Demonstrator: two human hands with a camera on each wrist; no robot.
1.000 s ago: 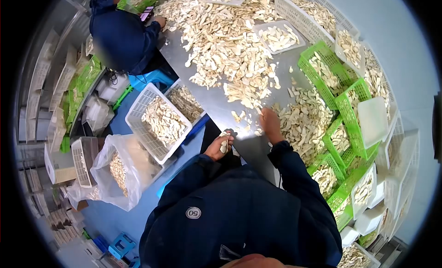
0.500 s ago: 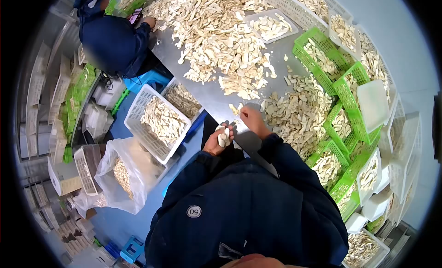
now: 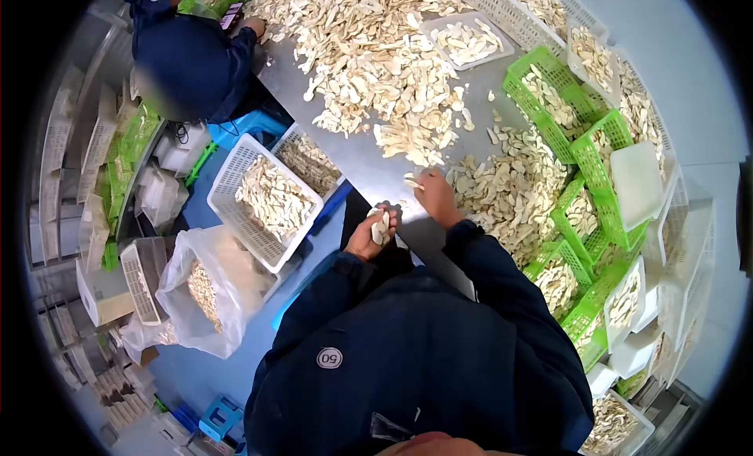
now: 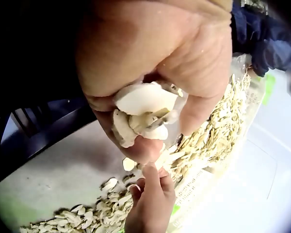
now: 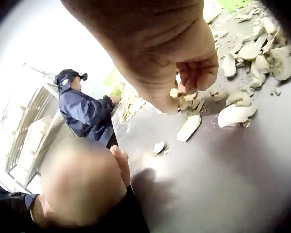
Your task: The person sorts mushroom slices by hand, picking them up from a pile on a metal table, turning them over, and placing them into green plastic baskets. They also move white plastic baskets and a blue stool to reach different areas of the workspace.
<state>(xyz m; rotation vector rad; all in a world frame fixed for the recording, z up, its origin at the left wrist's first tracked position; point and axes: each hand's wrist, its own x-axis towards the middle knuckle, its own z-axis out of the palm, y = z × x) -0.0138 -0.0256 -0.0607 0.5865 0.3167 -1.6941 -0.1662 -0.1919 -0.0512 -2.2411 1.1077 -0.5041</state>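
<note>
Slices [image 3: 392, 72]: pale, in a large heap on the metal surface [image 3: 333, 152] ahead of me; a smaller heap [image 3: 510, 201] lies to the right, beside my right hand.
Left hand [image 3: 370, 236]: my fingers curl round several held slices [image 4: 144, 99], just off the surface's near edge.
Right hand [image 3: 438, 197]: I pinch one slice [image 3: 412, 181] at the fingertips, low over the surface, with loose slices [image 5: 236, 115] near them.
Right side: green baskets [image 3: 535, 125] with slices in them stand along the smaller heap; a white lid [image 3: 637, 185] rests on one.
Far side: a white tray [image 3: 427, 31] of slices sits by the large heap.
Left side: a white basket [image 3: 243, 240] holds slices, and an open plastic bag [image 3: 227, 338] of pale pieces is beside it.
Other person [image 3: 184, 68]: at the surface's far left, one hand by a phone [image 3: 231, 15].
</note>
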